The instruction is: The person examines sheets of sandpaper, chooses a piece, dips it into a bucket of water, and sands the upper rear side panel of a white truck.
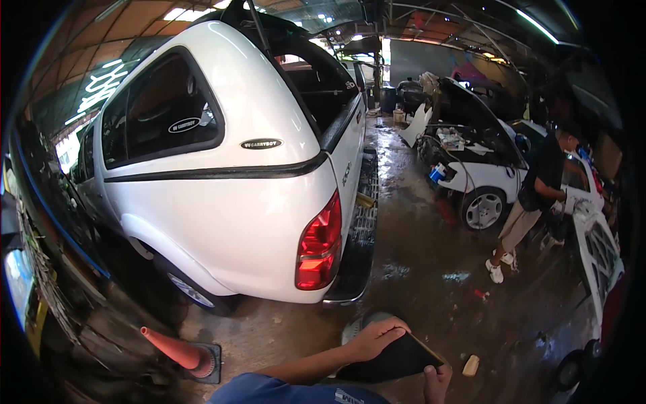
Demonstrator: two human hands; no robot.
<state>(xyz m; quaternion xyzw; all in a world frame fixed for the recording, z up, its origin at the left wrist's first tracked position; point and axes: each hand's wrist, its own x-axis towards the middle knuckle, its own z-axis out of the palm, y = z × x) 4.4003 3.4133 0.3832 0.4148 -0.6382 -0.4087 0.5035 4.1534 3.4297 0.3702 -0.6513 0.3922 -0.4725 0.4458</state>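
Low in front of my body, both hands hold a thin dark sheet (414, 353) with a tan edge, possibly sandpaper. My left hand (377, 339) is closed over its upper left end, fingers bent together. At the lower right corner, my right hand (437, 382) pinches the sheet with the thumb on the near side; its other fingers are mostly hidden. A pale yellow block (471, 365) lies on the floor just right of my right hand. Ahead of me stands a white pickup truck (229, 222) with a canopy and a red tail light (319, 242).
An orange traffic cone (178, 353) on a black base leans at lower left. Over the wet floor (417, 269), another person (538, 182) bends beside a loose car panel (599, 249) at right. Behind is a partly dismantled white car (481, 175). Clutter lines the left wall.
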